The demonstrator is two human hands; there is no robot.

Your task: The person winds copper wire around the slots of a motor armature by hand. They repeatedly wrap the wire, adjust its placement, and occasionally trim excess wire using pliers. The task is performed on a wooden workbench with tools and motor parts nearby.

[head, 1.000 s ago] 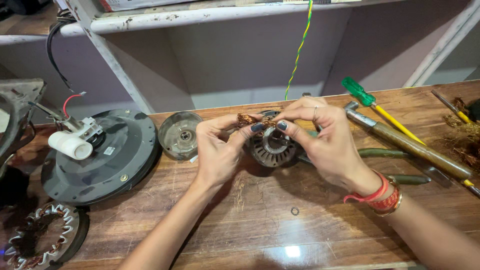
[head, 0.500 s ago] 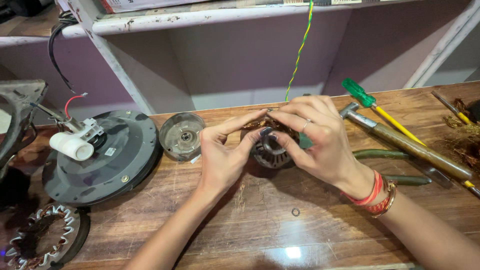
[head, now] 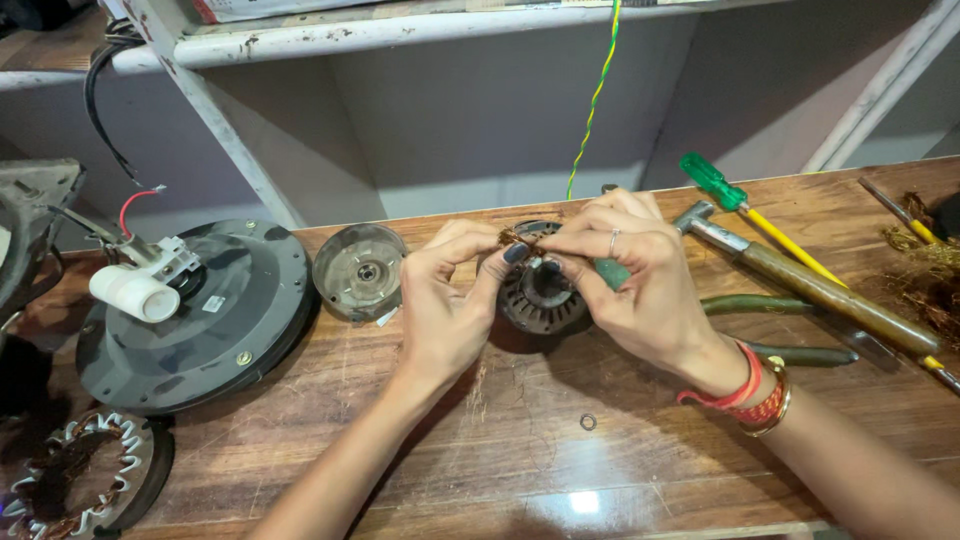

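Both my hands hold a round dark metal motor stator [head: 540, 300] just above the wooden workbench [head: 560, 460]. My left hand [head: 450, 300] grips its left side, thumb and forefinger pinched at the top edge. My right hand [head: 640, 285] covers its right side, with the fingers meeting the left ones over a small tuft of copper wire [head: 512, 238] at the rim. My right wrist wears red and gold bangles [head: 755, 395].
A round metal end cap [head: 360, 270] lies left of my hands. Farther left sit a black fan motor housing [head: 200, 320] with a white capacitor [head: 130, 292] and a wound stator [head: 75, 485]. To the right lie a hammer [head: 800, 280], a green-handled screwdriver [head: 715, 180], pliers [head: 790, 330] and copper scrap [head: 925, 270]. A small washer [head: 588, 422] rests on the bench.
My fingers have shifted from the stator's sides up to its top rim, pinching the copper wire. The stator has stayed at about the same spot.
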